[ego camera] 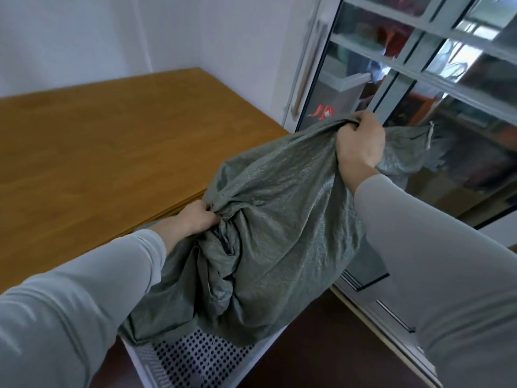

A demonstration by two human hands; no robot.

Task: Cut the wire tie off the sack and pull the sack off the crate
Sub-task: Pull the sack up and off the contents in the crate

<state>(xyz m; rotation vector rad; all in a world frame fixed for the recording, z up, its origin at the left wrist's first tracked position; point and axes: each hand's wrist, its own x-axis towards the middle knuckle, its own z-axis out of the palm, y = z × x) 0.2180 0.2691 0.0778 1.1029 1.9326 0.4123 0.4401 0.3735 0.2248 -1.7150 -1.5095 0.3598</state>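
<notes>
Caught mid-frame: grey-green woven sack (274,219) bunched and stretched from centre to upper right, lower hem draped over a white perforated crate (195,359) at bottom centre, w/ only one dotted panel of it showing. Left grip (195,218), centre-left, curled tight round a twisted wad of fabric. Right grip (359,141), upper right, fisted on another fold near the sack's frayed open edge. No wire tie visible anywhere, prob. already off. Pulling step judged under way, sack not yet clear of crate.

Risks from here:
- Fabric snagging on a crate corner or the perforations, then dragging or tipping the crate, w/ neither grip steadying it.
- Loose weave likely to tear, or slip thru the fingers, if yanked.
- Right grip close to the glass door (419,88) at right of frame: risk of knuckles or elbow meeting a pane on a hard upward jerk.
- Crate contents, if any, hidden, so weight unknown.

Setting: honey-brown wood tabletop (112,152) filling the left half, its near edge just beside the sack. Plain white wall (112,32) across the top left. Grey-framed door w/ several panes, reflections & blurred red and teal shapes behind the glass. Dark brown floor (321,345) at lower right, beside the crate. Pale grey sleeves (70,317) on both arms.
</notes>
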